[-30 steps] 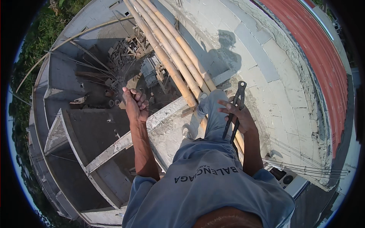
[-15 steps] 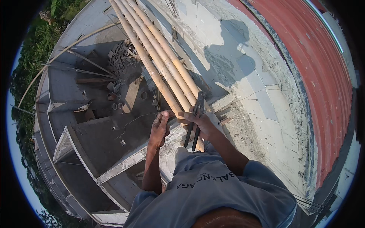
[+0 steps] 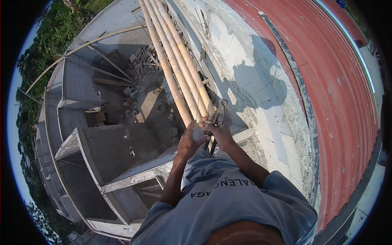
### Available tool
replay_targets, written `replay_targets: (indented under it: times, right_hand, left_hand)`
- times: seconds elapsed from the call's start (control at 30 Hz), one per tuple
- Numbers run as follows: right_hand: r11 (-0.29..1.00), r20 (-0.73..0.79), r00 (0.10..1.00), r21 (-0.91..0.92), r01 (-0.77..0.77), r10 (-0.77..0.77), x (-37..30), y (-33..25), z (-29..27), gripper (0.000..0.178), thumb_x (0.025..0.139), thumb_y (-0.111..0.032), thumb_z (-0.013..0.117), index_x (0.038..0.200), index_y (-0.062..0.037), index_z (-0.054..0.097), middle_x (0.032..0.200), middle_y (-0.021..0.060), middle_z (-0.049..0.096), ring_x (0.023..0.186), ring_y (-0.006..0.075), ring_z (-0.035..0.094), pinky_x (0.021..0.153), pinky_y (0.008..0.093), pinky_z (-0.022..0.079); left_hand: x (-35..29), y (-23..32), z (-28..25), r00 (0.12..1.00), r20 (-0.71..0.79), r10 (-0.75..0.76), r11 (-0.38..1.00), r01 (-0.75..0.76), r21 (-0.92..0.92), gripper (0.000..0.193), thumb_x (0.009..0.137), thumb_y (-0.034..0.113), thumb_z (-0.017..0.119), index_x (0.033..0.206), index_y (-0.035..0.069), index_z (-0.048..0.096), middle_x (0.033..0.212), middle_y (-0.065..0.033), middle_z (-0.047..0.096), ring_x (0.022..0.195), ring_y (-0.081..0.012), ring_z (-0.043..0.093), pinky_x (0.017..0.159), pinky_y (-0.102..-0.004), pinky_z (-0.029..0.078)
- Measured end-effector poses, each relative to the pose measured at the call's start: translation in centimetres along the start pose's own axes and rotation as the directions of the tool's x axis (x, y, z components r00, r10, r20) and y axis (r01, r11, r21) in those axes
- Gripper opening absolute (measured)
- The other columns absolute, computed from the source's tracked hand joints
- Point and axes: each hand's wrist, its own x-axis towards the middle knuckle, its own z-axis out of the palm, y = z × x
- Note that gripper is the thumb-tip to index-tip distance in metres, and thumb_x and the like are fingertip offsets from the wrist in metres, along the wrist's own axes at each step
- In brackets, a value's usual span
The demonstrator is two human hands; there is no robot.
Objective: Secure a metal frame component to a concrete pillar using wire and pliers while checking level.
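Note:
My right hand (image 3: 220, 134) is closed around a pair of dark long-handled pincers (image 3: 221, 107). Their jaws stand up past my fingers and the handles run down toward my body. Beside it, my left hand (image 3: 189, 142) has its thumb spread from its curved fingers, its fingertips at the near end of the leftmost bamboo pole (image 3: 169, 77). I make out nothing held in it. Several pale bamboo poles lie side by side, running away from me; my hands partly cover their near ends.
Below on the left lie unfinished rooms with grey block walls (image 3: 73, 114), a rubble heap (image 3: 143, 61) and several buckets (image 3: 160, 107). A curved bamboo pole (image 3: 98, 38) crosses the far left. On the right, a rough plastered wall (image 3: 261, 98) meets a red corrugated roof (image 3: 343, 102).
My left hand has moved toward the right hand and its thumb has spread from the fingers. My right hand still holds the pincers, now turned more upright. The view has shifted right.

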Motion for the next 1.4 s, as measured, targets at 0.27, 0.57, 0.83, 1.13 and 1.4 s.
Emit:
replay_targets:
  times: [0.27, 0.57, 0.83, 1.13, 1.4]
  right_hand:
    - [0.9, 0.108, 0.991, -0.419, 0.121, -0.083, 13.8, -3.7, 4.5, 0.017, 0.092, -0.003, 0.055, 0.108, -0.0038, 0.051, 0.104, 0.009, 0.062, 0.092, 0.014, 0.063, 0.072, 0.0268, 0.057]
    - [0.959, 0.185, 0.983, -0.277, 0.066, -0.014, 31.2, -10.8, 13.2, 0.018, 0.093, -0.001, 0.054, 0.109, -0.0055, 0.049, 0.12, 0.0128, 0.058, 0.106, 0.0218, 0.062, 0.087, 0.0368, 0.057]
    - [0.974, 0.001, 0.978, -0.098, -0.206, 0.207, 42.0, -15.9, 13.8, 0.036, 0.093, -0.008, 0.058, 0.126, -0.0073, 0.044, 0.121, 0.0153, 0.06, 0.101, 0.0273, 0.064, 0.081, 0.0416, 0.057]
    - [0.8, -0.321, 0.851, 0.574, -0.175, 0.417, 57.1, -17.7, 6.2, 0.017, 0.085, -0.005, 0.053, 0.098, 0.0071, 0.052, 0.088, 0.0133, 0.061, 0.064, 0.0205, 0.059, 0.063, 0.0304, 0.054]
    - [0.887, -0.154, 0.911, 0.338, -0.316, 0.383, 71.7, -27.0, 16.7, 0.009, 0.088, -0.008, 0.054, 0.087, 0.0004, 0.055, 0.073, 0.0082, 0.058, 0.058, 0.0177, 0.056, 0.056, 0.0285, 0.051]
  left_hand:
    - [13.3, -0.4, -3.8, 0.998, 0.04, 0.043, 0.992, -0.048, 0.12, 0.102, 0.071, 0.031, 0.082, 0.15, 0.011, 0.021, 0.145, -0.0244, 0.037, 0.12, -0.0413, 0.052, 0.094, -0.0463, 0.047]
    - [32.6, 1.7, -18.3, 0.952, 0.283, -0.119, 0.971, 0.051, 0.235, 0.057, 0.087, 0.026, 0.065, 0.136, 0.008, 0.042, 0.089, -0.0194, 0.069, 0.089, -0.0352, 0.068, 0.08, -0.0453, 0.051]
    - [44.0, -7.4, -29.7, 0.982, 0.08, -0.172, 0.919, 0.189, -0.345, 0.031, 0.099, 0.032, 0.047, 0.092, 0.004, 0.058, 0.06, -0.0038, 0.055, 0.053, -0.0128, 0.054, 0.049, -0.0292, 0.041]
    - [59.8, -7.8, -41.2, 0.955, -0.117, -0.273, 0.881, 0.199, -0.429, 0.04, 0.099, 0.037, 0.047, 0.079, 0.006, 0.058, 0.056, 0.0, 0.049, 0.047, -0.0091, 0.045, 0.044, -0.027, 0.035]
    - [66.9, -18.0, -43.5, 0.86, -0.204, -0.467, 0.867, 0.401, -0.295, 0.036, 0.092, 0.03, 0.057, 0.075, 0.001, 0.069, 0.062, -0.0046, 0.059, 0.054, -0.0141, 0.053, 0.053, -0.0305, 0.04]
